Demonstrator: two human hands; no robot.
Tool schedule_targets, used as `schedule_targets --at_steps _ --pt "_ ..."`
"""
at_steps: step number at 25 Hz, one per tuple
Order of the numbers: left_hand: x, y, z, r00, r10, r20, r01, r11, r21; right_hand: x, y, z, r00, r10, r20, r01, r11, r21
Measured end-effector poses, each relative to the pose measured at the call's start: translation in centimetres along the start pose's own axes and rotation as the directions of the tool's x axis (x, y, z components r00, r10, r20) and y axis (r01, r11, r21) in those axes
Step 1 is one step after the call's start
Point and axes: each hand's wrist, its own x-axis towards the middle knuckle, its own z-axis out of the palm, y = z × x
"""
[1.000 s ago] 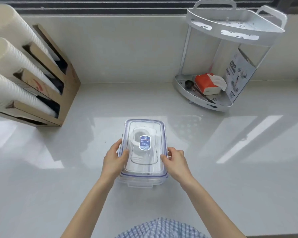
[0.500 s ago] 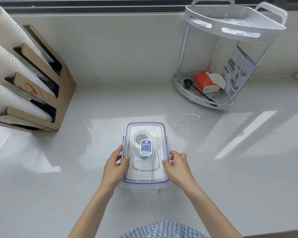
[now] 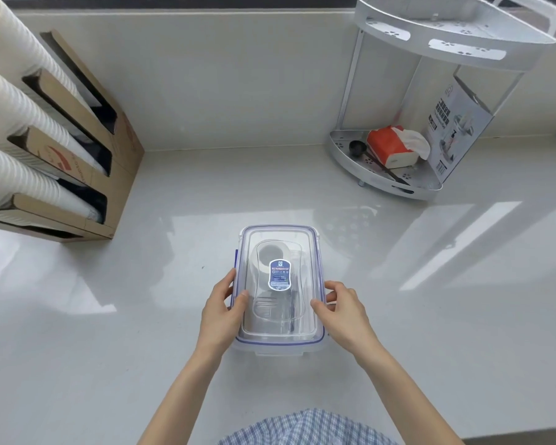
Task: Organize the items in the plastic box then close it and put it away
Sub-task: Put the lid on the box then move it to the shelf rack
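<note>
I have both hands clamped on the plastic box (image 3: pixel 278 285): my left hand (image 3: pixel 220 311) grips its left long side with the thumb laid over the lid's edge, and my right hand (image 3: pixel 344 311) grips the right side the same way, fingers curled down the wall. The box sits on the counter (image 3: pixel 430 316) straight ahead of me, near the front edge.

The counter is the biggest thing here, a glossy white slab with soft window reflections across it. On my left stands a brown cardboard holder (image 3: pixel 77 149) with slanted slots, each holding a long ribbed stack of white paper cups (image 3: pixel 16 114). At the back right is a white metal corner rack (image 3: pixel 430 101) with two perforated shelves; the lower one carries a printed carton (image 3: pixel 456 123), an orange tissue pack (image 3: pixel 390 146) and a black scoop (image 3: pixel 357 148).

The box is clear, rectangular with rounded corners, trimmed with a blue seal line. Its lid (image 3: pixel 280 322) is on and carries a small blue label (image 3: pixel 279 273); a white roll shows dimly beneath.

Compared with a second ago, the box and my hands sit slightly lower in view, and the grip is unchanged.
</note>
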Motion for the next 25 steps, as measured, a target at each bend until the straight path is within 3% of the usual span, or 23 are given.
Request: schedule_targets --at_steps 5,8,13,25 --pt "0.0 -0.4 -0.1 0.999 -0.030 0.027 0.031 0.999 -0.042 0.3 0.8 -0.2 0.983 0.152 0.103 -0.168 0.969 0.183" --pt "0.2 -0.7 -0.4 0.988 -0.118 0.098 0.128 0.986 -0.102 0.6 1.0 -0.1 0.965 0.199 0.171 -0.243 0.923 0.298" --pt "0.5 -0.9 -0.7 0.969 -0.195 0.151 0.218 0.964 -0.152 0.6 1.1 0.1 0.994 0.099 0.035 -0.105 0.931 0.349" --pt "0.8 -1.4 -0.5 0.954 -0.262 0.147 0.283 0.949 -0.140 0.4 1.0 2.3 0.992 -0.068 -0.102 0.079 0.991 0.108"
